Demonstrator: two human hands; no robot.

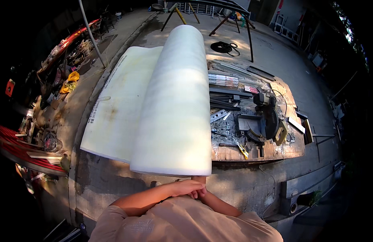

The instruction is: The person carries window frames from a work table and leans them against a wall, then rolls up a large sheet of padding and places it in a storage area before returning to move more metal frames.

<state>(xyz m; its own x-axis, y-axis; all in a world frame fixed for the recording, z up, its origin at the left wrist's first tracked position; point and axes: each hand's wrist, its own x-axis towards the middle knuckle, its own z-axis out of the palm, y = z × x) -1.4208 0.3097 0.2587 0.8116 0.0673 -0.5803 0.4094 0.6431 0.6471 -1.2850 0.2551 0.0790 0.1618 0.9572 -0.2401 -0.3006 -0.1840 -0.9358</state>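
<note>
A large white foam sheet (118, 105), partly rolled up, lies in front of me; its thick roll (178, 101) points away from me. My left hand (188, 187) is closed around my right wrist (199, 180), just below the roll's near end. From there my right arm runs up to the roll's near edge, where the roll hides my right hand, so its fingers do not show. The flat, unrolled part of the sheet spreads to the left, with a brownish stain and dark print along its edge.
Right of the roll, a low wooden worktop (275, 152) carries a cut-off saw (267, 117), metal profiles (239, 68), a hammer (228, 144) and a yellow utility knife (243, 151). Beyond lie a black hose coil (223, 47) and a trestle stand (251, 40). Clutter and a pole (91, 34) line the left.
</note>
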